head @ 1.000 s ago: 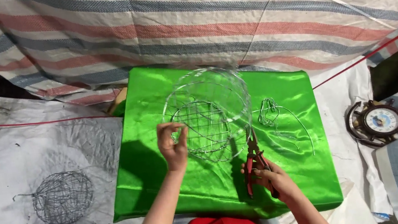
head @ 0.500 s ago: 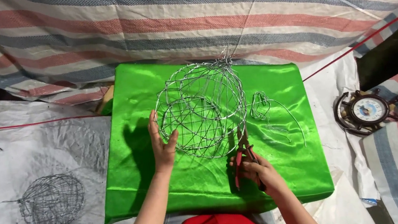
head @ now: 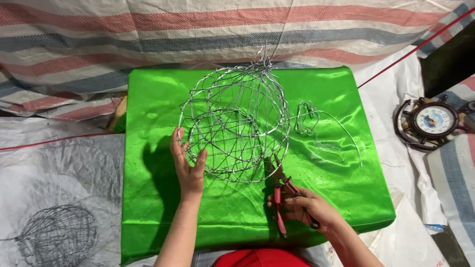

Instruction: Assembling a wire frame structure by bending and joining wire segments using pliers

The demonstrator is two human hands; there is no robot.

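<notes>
Left hand [head: 188, 168] shifted, palm flat steadying light, springy wire sphere [head: 235, 124] by its frame; right hand [head: 307, 208] grips pliers [head: 284, 194].

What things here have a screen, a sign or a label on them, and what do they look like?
Round clock: right of the green cloth, on the white sheet; pale dial in a dark frame shaped like a ship's wheel.
No packages, signs or screens show clearly.
</notes>
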